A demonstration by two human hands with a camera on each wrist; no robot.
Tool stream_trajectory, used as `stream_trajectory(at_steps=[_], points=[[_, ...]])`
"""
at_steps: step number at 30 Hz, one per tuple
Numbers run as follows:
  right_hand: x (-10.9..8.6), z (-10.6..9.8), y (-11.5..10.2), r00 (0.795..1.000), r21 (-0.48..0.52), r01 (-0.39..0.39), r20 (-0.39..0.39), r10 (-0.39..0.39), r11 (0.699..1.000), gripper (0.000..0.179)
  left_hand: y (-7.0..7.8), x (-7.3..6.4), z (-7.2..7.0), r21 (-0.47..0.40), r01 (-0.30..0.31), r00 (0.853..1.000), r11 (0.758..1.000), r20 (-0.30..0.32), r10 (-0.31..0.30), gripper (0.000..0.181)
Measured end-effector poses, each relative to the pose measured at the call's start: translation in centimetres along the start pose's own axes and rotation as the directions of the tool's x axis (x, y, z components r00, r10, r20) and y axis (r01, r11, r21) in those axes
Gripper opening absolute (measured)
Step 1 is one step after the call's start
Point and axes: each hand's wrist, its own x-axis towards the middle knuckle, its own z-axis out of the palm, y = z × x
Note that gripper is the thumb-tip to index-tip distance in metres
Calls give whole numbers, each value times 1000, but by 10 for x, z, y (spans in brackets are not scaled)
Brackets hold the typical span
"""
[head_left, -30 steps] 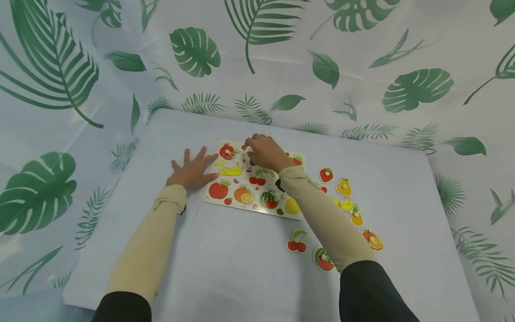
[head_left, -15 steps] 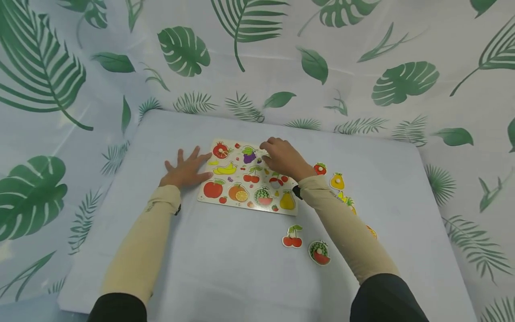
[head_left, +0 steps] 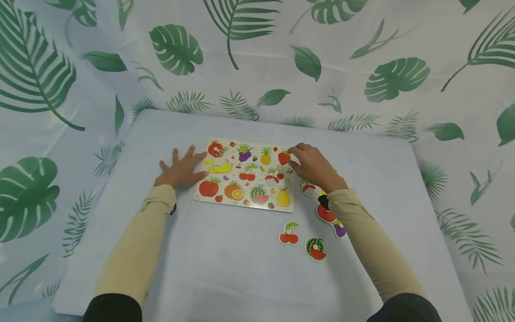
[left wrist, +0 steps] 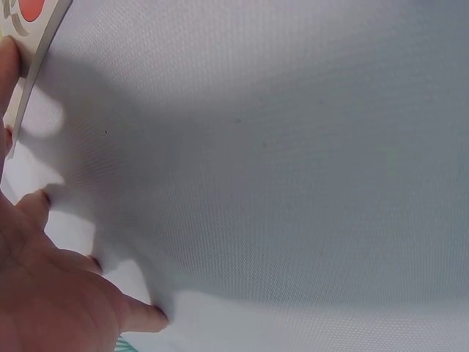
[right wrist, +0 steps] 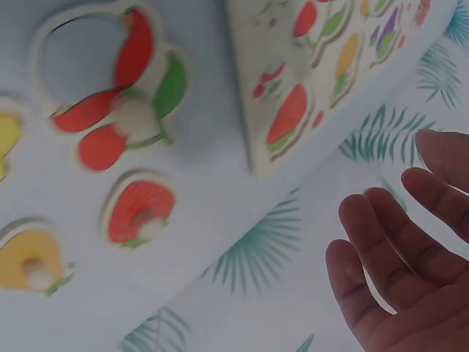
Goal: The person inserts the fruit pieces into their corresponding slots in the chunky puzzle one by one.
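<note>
A fruit puzzle board lies on the table, with pictured fruits such as a strawberry and a pineapple. My left hand has its fingers spread on the table, thumb and index finger at the board's left edge. In the left wrist view, that hand shows by the board's corner. My right hand hovers by the board's right edge, fingertips near the strawberry picture. The right wrist view shows its fingers loosely bent, holding nothing. Beneath it lies a red-and-white piece with a green leaf.
Loose knobbed pieces lie right of and below the board: cherries, a watermelon, an apple and grapes. A strawberry piece and a pear piece show in the right wrist view. My right forearm hides several others.
My right hand has moved rightward across the board's top, from the grapes picture to its right edge, uncovering the grapes and pineapple pictures. My left hand keeps its place at the board; the head view has shifted slightly.
</note>
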Motion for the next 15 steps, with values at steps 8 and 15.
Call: stream_trajectory(at_steps=[8,15], points=[[-30,-13,21,996,-2,-90,20,90,996,34,-3,0,-1,-3,-21,1000,1000,-7,21,84],[-52,-21,36,989,0,-149,22,149,989,34,2,-1,0,-11,-20,1000,1000,1,20,84]])
